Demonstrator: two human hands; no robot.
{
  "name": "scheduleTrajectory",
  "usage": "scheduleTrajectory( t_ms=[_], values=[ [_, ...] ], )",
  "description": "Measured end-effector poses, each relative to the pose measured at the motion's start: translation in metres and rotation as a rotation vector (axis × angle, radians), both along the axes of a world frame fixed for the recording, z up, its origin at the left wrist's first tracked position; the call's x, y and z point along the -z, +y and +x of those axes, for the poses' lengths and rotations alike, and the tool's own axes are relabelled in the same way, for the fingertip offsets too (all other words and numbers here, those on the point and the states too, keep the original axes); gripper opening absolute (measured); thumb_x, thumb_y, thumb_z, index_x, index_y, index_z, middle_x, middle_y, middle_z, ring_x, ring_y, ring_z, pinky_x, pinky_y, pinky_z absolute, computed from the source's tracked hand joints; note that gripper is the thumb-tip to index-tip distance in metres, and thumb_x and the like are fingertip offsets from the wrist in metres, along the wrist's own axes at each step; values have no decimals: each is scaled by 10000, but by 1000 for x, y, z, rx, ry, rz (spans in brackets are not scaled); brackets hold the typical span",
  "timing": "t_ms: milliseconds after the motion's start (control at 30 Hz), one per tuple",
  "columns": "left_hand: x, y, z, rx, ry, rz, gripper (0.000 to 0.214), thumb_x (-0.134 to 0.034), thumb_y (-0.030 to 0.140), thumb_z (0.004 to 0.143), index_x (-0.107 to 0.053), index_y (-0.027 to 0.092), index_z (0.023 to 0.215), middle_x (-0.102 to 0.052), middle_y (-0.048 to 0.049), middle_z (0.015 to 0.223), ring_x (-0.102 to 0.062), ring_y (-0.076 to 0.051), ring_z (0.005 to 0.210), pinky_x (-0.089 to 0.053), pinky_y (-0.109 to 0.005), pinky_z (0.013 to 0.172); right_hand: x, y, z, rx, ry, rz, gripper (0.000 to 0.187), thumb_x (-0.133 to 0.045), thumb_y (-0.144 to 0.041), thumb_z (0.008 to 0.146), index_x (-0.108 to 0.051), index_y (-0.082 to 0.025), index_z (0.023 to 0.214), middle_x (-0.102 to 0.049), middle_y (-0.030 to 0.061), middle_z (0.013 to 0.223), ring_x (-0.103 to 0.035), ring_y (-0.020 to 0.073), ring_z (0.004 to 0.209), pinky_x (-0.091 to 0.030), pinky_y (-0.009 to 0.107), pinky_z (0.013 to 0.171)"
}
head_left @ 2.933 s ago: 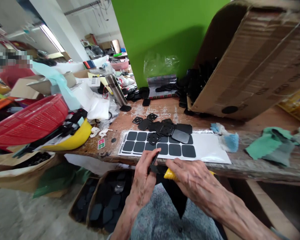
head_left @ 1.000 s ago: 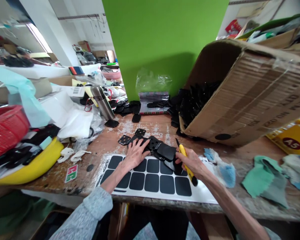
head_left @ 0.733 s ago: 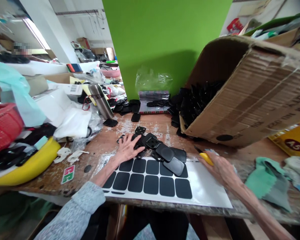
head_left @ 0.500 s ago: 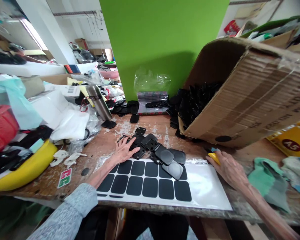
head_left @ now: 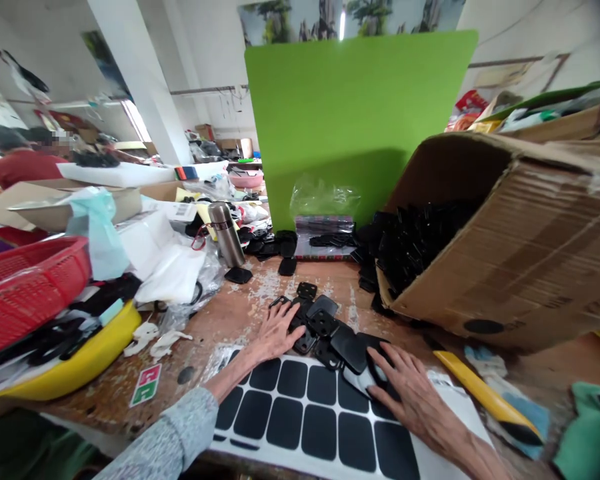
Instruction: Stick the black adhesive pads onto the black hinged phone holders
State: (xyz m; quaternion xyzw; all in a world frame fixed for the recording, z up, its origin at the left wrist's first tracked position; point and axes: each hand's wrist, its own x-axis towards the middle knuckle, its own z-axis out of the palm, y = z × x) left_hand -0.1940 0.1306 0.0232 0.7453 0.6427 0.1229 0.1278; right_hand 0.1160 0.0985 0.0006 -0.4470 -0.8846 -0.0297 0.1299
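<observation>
Black rounded-square plastic plates [head_left: 323, 323], some with holes, lie in a loose heap on the worn wooden table. My left hand [head_left: 276, 333] rests on the heap's left side, fingers spread over the plates. On the right side, my right hand [head_left: 405, 381] lies with fingers apart, touching smooth dark pieces [head_left: 349, 348]. Its palm covers part of the pile. Beneath both hands is a white sheet [head_left: 295, 393] bearing rows of black rounded squares. To the right of my right hand, a yellow utility knife [head_left: 480, 390] lies on the table.
A tilted cardboard box [head_left: 540, 253] full of black parts stands at the right. Behind the heap is a plastic-wrapped stack [head_left: 325, 250] before a green panel [head_left: 340, 120]. A steel flask [head_left: 226, 235], red basket [head_left: 35, 273] and yellow basin [head_left: 75, 360] occupy the left.
My right hand has let go of the yellow utility knife and moved left onto the pile. My left hand stays on the plates. The camera view has tilted up.
</observation>
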Motion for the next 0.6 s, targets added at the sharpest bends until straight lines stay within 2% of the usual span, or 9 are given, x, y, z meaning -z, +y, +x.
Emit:
scheduleTrajectory(
  t_ms=[133, 267, 367, 467, 533, 600],
  values=[
    [5, 7, -10, 76, -63, 28, 557, -390, 419, 841, -355, 183, 1345, -387, -112, 1378, -267, -271, 1297, -187, -455, 1064, -3, 30, -5, -47, 68, -170, 481, -401, -380, 874, -396, -212, 1325, -451, 131, 1318, -418, 257, 1218, -399, 437, 975],
    [10, 14, -16, 86, -136, 59, 557, -389, 364, 836, -322, 165, 1352, -332, -116, 1397, -295, -225, 1283, -266, -382, 1044, -5, 50, -14, -98, 108, -224, 470, -400, -294, 863, -396, -173, 1317, -404, 123, 1357, -371, 223, 1256, -355, 384, 1026],
    [14, 13, -16, 37, -158, 82, 508, -318, 325, 858, -349, 150, 1334, -328, -121, 1396, -288, -224, 1284, -267, -385, 1041, -2, 55, -20, -87, 113, -209, 479, -379, -259, 861, -373, -153, 1328, -385, 129, 1367, -343, 211, 1274, -339, 362, 1040],
    [15, 19, -15, -36, -160, 124, 426, -299, 267, 857, -469, 179, 1238, -447, -85, 1303, -365, -210, 1222, -278, -372, 1027, 3, 52, -21, -78, 128, -170, 486, -363, -252, 868, -344, -172, 1347, -365, 119, 1383, -324, 214, 1286, -334, 380, 1043],
    [13, 35, -15, -127, -160, 165, 377, -295, 254, 857, -533, 195, 1145, -520, -74, 1192, -426, -213, 1146, -305, -378, 994, 8, 49, -20, -76, 142, -139, 492, -356, -259, 877, -315, -199, 1363, -341, 101, 1403, -304, 215, 1295, -333, 398, 1041],
    [8, 61, -18, -248, -165, 202, 347, -328, 286, 853, -541, 178, 1105, -537, -96, 1123, -443, -240, 1107, -312, -404, 967, 13, 47, -19, -80, 152, -116, 498, -354, -264, 883, -292, -216, 1375, -317, 86, 1420, -296, 218, 1298, -341, 404, 1032]
  ],
)
